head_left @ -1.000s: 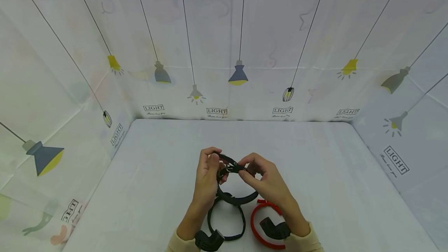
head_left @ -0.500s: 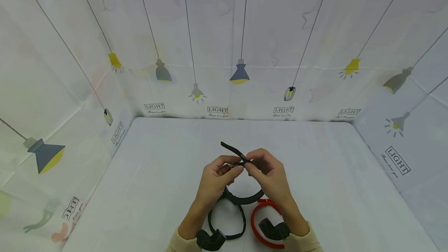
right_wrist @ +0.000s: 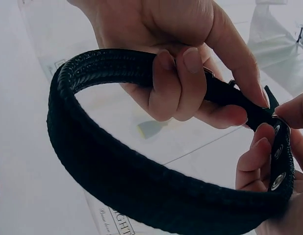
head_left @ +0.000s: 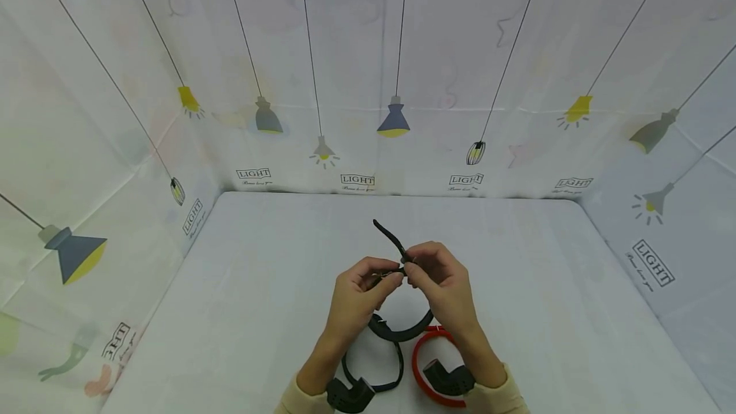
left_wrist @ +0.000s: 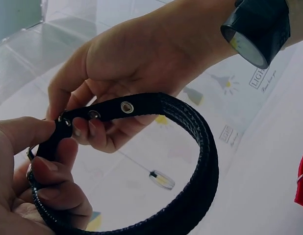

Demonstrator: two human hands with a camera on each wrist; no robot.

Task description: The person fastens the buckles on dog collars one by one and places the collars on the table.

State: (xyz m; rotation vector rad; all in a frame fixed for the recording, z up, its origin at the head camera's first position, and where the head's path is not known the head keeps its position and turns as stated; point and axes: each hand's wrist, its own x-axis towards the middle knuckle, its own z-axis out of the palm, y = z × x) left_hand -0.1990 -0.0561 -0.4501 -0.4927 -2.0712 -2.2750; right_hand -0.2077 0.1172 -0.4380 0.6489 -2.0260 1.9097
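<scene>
Both hands hold up a black buckle collar (head_left: 401, 333) above the table. The left hand (head_left: 353, 302) pinches it near the buckle, between thumb and fingers. Close beside, the right hand (head_left: 451, 286) pinches the strap, whose free end (head_left: 386, 232) sticks up and to the left. Left and right fingertips almost meet there. In the left wrist view, the collar (left_wrist: 208, 161) hangs as a wide loop, with a metal eyelet (left_wrist: 127, 106) on its narrow strap. Several eyelets show in the right wrist view along the strap (right_wrist: 279, 161) by the right fingers; fingers partly hide the buckle.
On the white table (head_left: 259, 273) lie a dark collar (head_left: 400, 363) below the held one and a red collar (head_left: 418, 375) beside it, partly behind the right forearm. Wrist cameras sit on both forearms. A lamp-printed sheet (head_left: 345, 82) hangs behind the table and along its sides.
The left hand has shifted from the loop's left side toward the right hand, now pinching near the buckle. The strap's free end has come out and swung upward.
</scene>
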